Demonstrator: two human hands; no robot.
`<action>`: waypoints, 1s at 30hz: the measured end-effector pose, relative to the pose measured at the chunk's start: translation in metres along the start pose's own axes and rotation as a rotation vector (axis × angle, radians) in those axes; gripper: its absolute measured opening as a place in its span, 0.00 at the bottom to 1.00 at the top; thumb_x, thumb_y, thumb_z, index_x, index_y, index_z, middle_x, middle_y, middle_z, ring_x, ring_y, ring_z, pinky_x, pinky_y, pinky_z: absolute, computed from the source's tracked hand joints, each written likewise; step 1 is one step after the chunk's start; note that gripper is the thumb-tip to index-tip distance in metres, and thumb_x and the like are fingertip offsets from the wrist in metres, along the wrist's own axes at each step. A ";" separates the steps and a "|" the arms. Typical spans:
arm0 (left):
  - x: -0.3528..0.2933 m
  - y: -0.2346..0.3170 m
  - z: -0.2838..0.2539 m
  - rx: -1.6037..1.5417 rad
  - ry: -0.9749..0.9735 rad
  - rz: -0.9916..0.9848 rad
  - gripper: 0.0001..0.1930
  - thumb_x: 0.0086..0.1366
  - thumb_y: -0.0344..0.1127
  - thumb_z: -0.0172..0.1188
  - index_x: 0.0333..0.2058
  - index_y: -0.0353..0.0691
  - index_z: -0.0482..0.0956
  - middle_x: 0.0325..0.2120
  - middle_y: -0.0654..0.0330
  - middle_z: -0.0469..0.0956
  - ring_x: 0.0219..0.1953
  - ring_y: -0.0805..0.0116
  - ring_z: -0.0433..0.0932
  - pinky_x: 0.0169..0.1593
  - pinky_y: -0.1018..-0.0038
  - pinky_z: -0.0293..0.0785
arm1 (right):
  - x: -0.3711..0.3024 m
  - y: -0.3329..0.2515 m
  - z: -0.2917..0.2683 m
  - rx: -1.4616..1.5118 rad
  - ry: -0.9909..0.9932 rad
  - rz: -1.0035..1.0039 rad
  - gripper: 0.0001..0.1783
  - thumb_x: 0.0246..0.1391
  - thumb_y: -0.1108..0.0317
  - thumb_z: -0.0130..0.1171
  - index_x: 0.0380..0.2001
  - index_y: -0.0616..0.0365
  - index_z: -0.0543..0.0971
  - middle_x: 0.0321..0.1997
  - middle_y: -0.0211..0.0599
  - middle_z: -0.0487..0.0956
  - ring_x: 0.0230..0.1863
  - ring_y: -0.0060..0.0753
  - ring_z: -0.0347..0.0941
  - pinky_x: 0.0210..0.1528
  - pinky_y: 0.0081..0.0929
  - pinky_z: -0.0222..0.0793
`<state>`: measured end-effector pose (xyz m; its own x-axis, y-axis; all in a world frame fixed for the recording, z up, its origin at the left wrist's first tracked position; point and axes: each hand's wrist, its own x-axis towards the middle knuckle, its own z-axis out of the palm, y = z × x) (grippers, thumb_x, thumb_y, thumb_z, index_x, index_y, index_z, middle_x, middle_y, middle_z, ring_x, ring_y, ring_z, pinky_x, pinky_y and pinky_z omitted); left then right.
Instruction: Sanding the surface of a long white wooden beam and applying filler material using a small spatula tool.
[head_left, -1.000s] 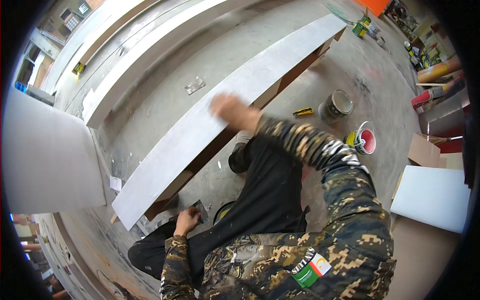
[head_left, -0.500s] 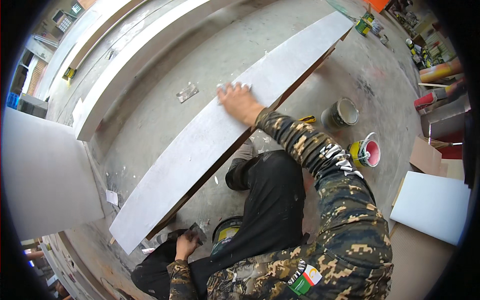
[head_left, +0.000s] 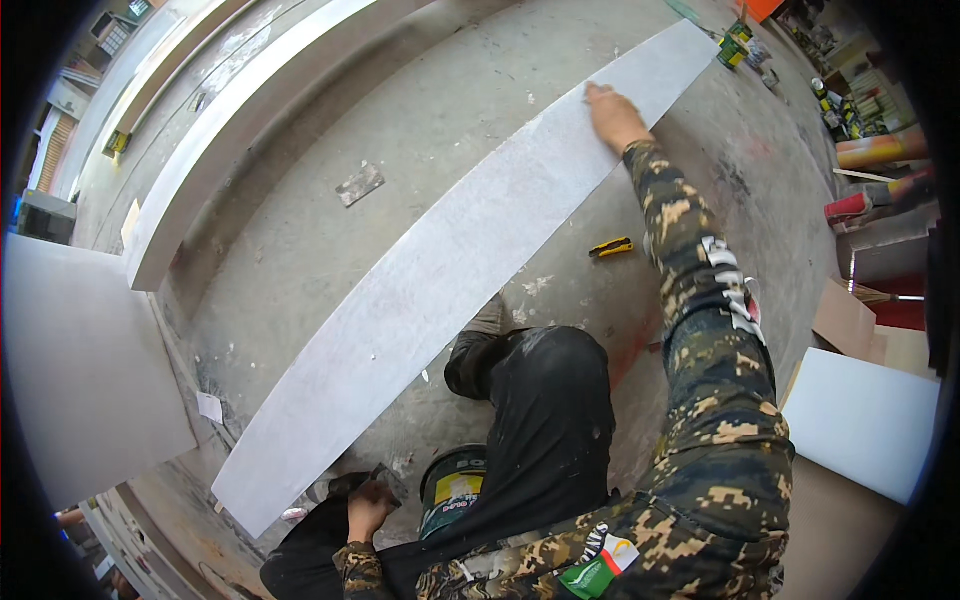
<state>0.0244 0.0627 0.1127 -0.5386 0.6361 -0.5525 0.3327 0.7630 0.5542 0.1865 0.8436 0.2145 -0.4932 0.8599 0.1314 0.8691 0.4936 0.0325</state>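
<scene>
A long white board (head_left: 430,270) with a curved outline stretches diagonally in front of me, from lower left to upper right. My right hand (head_left: 615,115) is near its far right end, fingers curled at the far edge. My left hand (head_left: 372,510) is low by my leg, closed on a dark flat scraper (head_left: 386,482), partly hidden by the fingers. Beside that hand stands a dark bucket (head_left: 450,485) with a yellow label.
A yellow utility knife (head_left: 612,247) and a flat metal scraper blade (head_left: 360,186) lie on the grey floor. A long curved white piece (head_left: 250,130) is beyond the board. White panels stand at left (head_left: 95,370) and right (head_left: 862,425). Small cans (head_left: 735,48) sit at the far right.
My right hand has slid along the board toward its far right end. The board's brown underside no longer shows, and my arm now covers the buckets at right. My left hand stays low.
</scene>
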 end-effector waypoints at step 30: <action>-0.011 -0.001 -0.008 0.000 -0.002 -0.059 0.12 0.59 0.35 0.59 0.36 0.31 0.82 0.25 0.49 0.82 0.26 0.60 0.83 0.33 0.66 0.77 | -0.203 -0.200 -0.016 -0.036 0.353 -0.726 0.18 0.55 0.68 0.53 0.47 0.66 0.74 0.46 0.51 0.79 0.43 0.56 0.80 0.41 0.53 0.77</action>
<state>0.0235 0.0542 0.1231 -0.5554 0.5905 -0.5855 0.3009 0.7991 0.5205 0.1137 0.5683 0.1970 -0.8997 0.2316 0.3699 0.3399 0.9035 0.2611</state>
